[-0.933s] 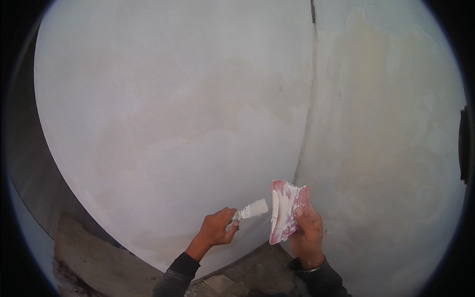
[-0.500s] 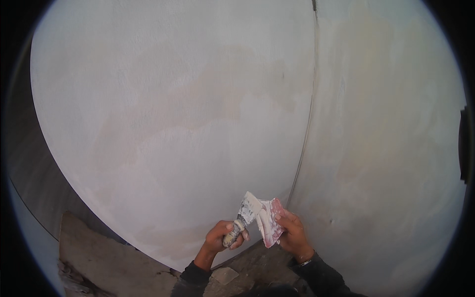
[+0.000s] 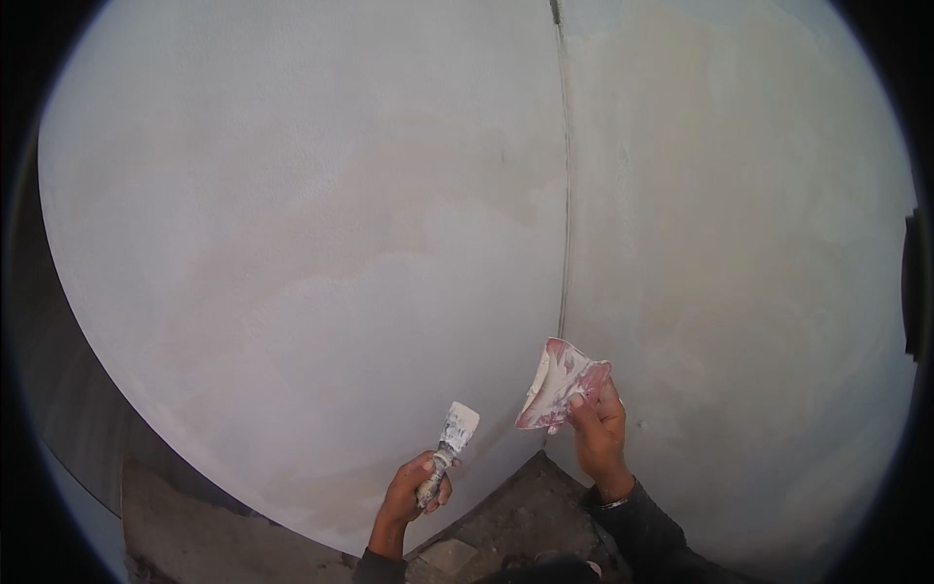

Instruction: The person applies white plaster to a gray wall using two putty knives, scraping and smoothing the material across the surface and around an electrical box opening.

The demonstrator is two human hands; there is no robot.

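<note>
As my left hand (image 3: pixel 411 494) grips a putty knife (image 3: pixel 449 449) apart from the putty-smeared red spreader (image 3: pixel 564 384) pinched in my right hand (image 3: pixel 602 440), the wall (image 3: pixel 321 243) looks partly skimmed, its seam (image 3: pixel 567 175) seemingly unfilled.

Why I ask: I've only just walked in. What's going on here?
A person's left hand grips a putty knife by its handle, the blade pointing up and coated with white paste. Their right hand holds a reddish plate, smeared with similar paste. Right now the knife and plate are apart, with a pale, patchy wall behind them.
</note>
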